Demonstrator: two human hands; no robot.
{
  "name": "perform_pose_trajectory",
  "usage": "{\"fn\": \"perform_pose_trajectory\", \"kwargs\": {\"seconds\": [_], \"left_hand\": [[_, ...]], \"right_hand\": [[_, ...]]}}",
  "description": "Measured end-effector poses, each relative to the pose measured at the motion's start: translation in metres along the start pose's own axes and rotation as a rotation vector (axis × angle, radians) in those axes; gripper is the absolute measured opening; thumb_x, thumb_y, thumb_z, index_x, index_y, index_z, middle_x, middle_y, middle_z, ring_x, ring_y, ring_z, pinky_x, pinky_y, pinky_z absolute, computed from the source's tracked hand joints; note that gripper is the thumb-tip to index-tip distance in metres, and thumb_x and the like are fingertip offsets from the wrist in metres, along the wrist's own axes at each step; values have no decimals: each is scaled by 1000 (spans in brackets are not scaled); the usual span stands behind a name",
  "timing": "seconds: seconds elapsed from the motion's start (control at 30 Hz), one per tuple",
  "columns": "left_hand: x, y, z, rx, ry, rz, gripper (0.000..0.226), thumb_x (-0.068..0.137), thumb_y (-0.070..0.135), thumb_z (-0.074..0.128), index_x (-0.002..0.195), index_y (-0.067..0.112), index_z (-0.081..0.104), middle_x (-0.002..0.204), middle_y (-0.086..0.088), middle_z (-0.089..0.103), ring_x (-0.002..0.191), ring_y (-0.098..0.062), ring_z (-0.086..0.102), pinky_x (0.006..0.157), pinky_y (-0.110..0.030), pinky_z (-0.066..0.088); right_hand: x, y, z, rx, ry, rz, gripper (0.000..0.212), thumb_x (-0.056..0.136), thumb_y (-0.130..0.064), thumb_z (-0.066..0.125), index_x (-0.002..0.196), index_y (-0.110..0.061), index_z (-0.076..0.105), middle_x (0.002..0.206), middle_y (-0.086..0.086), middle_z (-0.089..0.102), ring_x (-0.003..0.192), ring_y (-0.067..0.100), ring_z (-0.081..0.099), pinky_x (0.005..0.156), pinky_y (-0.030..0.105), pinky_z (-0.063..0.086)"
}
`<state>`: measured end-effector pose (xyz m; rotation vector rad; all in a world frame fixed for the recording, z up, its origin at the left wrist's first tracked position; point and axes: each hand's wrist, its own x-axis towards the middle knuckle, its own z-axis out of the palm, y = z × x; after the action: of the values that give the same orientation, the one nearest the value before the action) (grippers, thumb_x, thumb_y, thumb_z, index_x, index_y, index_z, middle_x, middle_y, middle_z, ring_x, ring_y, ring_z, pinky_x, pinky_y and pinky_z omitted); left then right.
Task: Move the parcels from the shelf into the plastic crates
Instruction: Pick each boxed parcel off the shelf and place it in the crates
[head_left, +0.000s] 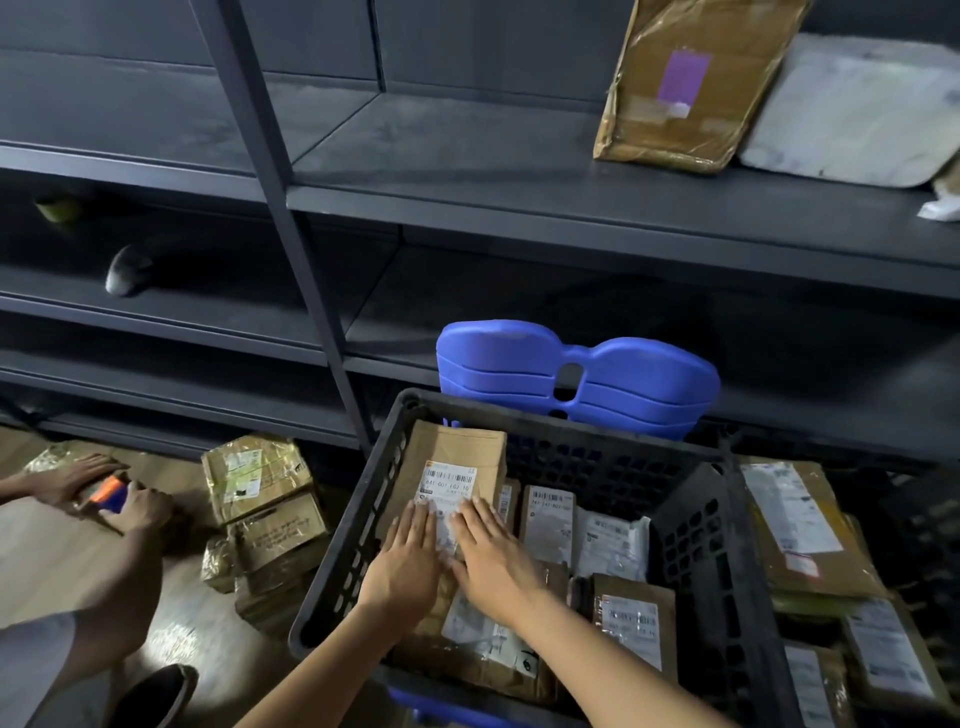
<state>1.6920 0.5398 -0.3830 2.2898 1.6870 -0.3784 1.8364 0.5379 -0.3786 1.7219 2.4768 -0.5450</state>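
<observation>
grey mailer (852, 109) cut off right; parcel label (448, 480) text unreadable

left hand (404, 564) bare | right hand (493, 567) bare | both forearms bare

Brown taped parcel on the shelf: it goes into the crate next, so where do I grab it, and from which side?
Probably its near left corner, coming from the front-left: the brown taped parcel points that end at the shelf edge, bare there, while a white mailer crowds its right.

I get a dim view: the dark grey metal shelf (519, 208) sinks into deep shadow lower down, glare blooms on the pale glossy floor (192, 644), edges bow, small print smears.
</observation>
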Motion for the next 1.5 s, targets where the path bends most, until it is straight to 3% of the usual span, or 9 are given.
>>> {"fn": "perform_pose_trajectory", "kwargs": {"seconds": [0.07,0.17,0.23,0.33,0.47,0.6,0.97,1.13,1.5], "left_hand": [[-2,2,-4,31,-30,-12,53,92,32,-4,133,6,-25,158,-16,-15,146,-27,-16,120,-37,-7],[-8,2,-15,36,-31,6,57,102,27,19,135,6,-23,159,-15,-13,147,-27,-14,122,-38,-4],[-11,3,-31,71,-22,24,60,101,36,10,145,5,-16,159,-15,-10,147,-26,-11,122,-38,-3],[-13,8,-68,1,56,35,89,77,52,-18,151,6,0,161,-10,-3,149,-23,-6,118,-33,-7],[-14,24,-140,-173,222,85,61,100,43,23,152,11,17,159,-4,19,147,-17,15,120,-29,10],[-19,45,-220,-352,392,97,54,99,37,39,148,14,31,152,-2,35,141,-18,31,106,-34,37],[37,109,-383,-448,582,195,56,98,36,43,144,6,35,149,-10,40,138,-24,36,109,-34,31],[74,131,-427,-364,589,149,50,97,40,42,130,3,45,136,-13,50,126,-31,45,94,-40,42],[152,141,-500,-235,636,189,46,95,35,45,130,5,47,137,-14,50,128,-37,41,98,-41,40]], "right_hand": [[0,1,0,-4,-8,-4,61,102,-40,19,152,-12,1,160,7,-9,147,23,-14,115,32,-13],[-4,1,-10,5,-33,-12,62,102,-37,25,153,-13,0,160,6,-10,147,21,-14,116,32,-10],[-11,0,-28,27,-17,-18,63,102,-38,27,153,-12,1,160,5,-7,147,20,-11,117,31,-9],[-22,0,-66,61,64,-3,66,100,-50,19,152,-10,10,161,4,2,148,18,-4,118,32,-4],[-44,9,-137,96,252,44,58,101,-38,34,151,-13,21,159,2,17,147,16,12,118,30,10],[-61,28,-201,173,421,170,57,99,-35,41,150,-16,25,157,0,24,144,15,21,114,30,23],[-77,115,-356,444,724,395,57,99,-40,41,149,-14,28,155,3,28,142,18,26,111,32,28],[-55,157,-415,241,714,413,61,99,-42,40,150,-12,25,156,4,25,143,21,24,111,36,28],[0,209,-501,-68,743,433,64,98,-42,41,150,-9,22,157,7,23,144,23,20,114,38,27]]}}
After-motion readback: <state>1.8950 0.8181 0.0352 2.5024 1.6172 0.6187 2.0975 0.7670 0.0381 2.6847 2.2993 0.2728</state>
